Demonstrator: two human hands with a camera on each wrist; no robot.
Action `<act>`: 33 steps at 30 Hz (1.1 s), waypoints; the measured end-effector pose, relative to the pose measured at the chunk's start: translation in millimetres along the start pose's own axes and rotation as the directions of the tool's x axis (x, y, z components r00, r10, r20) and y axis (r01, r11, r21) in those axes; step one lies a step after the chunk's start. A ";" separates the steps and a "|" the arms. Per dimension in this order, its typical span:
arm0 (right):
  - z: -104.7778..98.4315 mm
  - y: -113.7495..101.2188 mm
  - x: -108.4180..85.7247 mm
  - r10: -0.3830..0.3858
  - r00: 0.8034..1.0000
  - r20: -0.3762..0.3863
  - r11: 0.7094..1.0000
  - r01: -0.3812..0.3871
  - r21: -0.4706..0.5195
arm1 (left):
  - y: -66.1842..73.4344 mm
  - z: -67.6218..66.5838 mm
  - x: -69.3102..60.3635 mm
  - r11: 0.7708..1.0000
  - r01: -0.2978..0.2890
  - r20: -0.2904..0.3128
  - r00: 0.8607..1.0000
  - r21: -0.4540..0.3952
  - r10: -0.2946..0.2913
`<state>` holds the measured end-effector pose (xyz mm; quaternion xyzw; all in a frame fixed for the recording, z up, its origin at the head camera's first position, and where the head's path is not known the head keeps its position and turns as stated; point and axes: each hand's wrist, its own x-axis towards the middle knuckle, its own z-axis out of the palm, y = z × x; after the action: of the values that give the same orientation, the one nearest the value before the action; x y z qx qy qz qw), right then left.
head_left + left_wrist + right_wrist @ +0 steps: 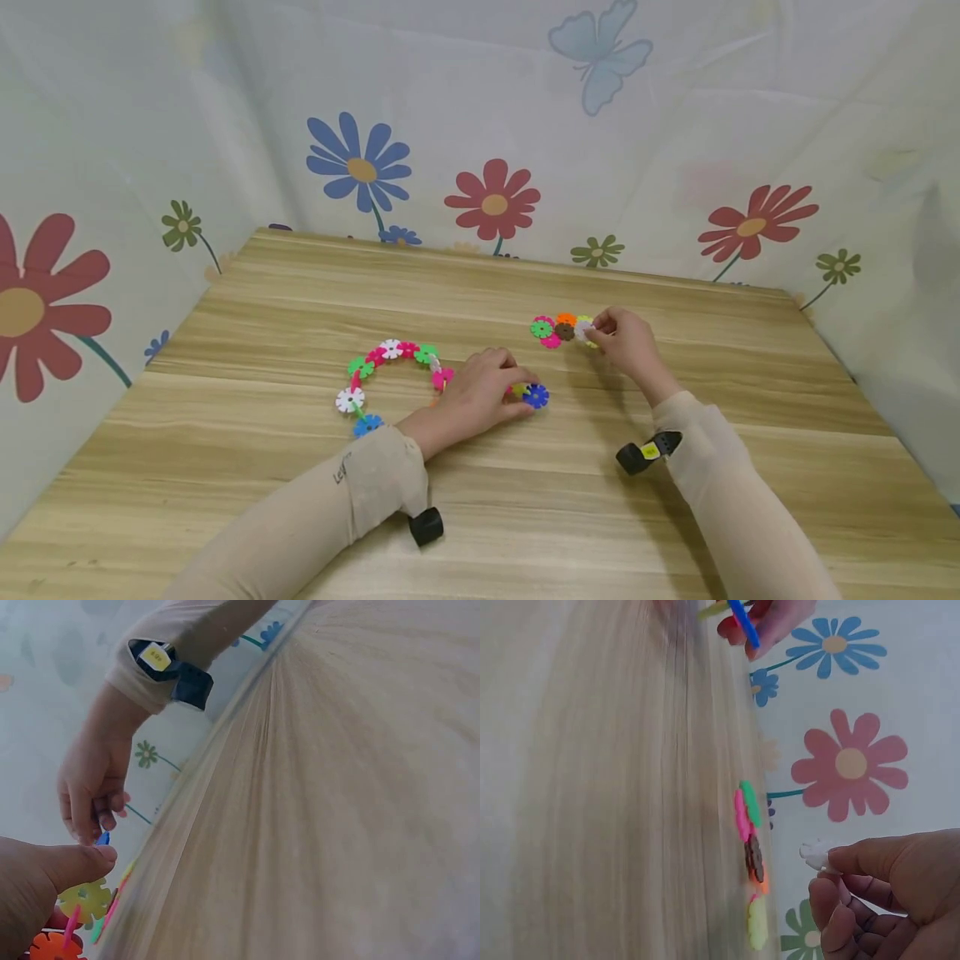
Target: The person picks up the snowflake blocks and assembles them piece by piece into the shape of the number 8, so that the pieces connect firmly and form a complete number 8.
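With a blue disc (536,396) at its three o'clock, the left hand (480,392) is pinching a chain (390,349) while the right hand (630,344) is pinching a white disc (814,855).

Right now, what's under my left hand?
Under your left hand, a yellow snowflake disc and orange snowflake disc show, joined by a pink snowflake disc. Anything beneath the palm is hidden.

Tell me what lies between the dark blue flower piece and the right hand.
In the head view, only bare tabletop shows between the dark blue flower piece and the right hand.
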<state>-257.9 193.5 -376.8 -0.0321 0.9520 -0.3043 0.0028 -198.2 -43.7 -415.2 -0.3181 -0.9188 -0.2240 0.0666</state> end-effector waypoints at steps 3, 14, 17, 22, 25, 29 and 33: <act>-2.3 -2.4 -7.1 -0.020 1.000 0.012 0.999 0.019 0.027 | -0.1 0.0 0.0 1.000 -0.003 -0.007 1.000 0.002 0.003; 1.9 -13.2 -47.6 -0.141 0.990 -0.018 0.986 0.142 0.091 | 0.4 -0.6 0.2 1.000 0.002 -0.009 1.000 0.011 -0.002; 7.3 -15.0 -59.5 -0.192 0.981 -0.035 0.979 0.194 0.060 | 0.6 -0.2 0.5 1.000 0.003 -0.009 1.000 0.013 -0.002; 16.8 -17.6 -76.0 -0.253 0.966 -0.049 0.967 0.254 0.013 | 0.6 0.0 0.8 1.000 0.002 -0.016 1.000 0.020 -0.002; 22.8 -18.3 -82.8 -0.297 0.953 -0.053 0.955 0.297 -0.010 | 0.7 0.1 0.9 1.000 0.005 -0.021 1.000 0.015 -0.004; 29.7 -18.2 -87.8 -0.326 0.944 -0.044 0.945 0.326 -0.015 | 1.4 -0.3 1.2 1.000 0.008 -0.024 1.000 0.001 -0.008; 35.2 -18.9 -91.8 -0.354 0.934 -0.046 0.935 0.352 -0.032 | 2.1 -1.4 1.5 1.000 0.011 -0.027 1.000 -0.001 -0.011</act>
<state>-164.2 163.5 -395.8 -0.1947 0.9340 -0.2897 -0.0763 -198.1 -42.0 -412.8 -0.3097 -0.9195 -0.2290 0.0778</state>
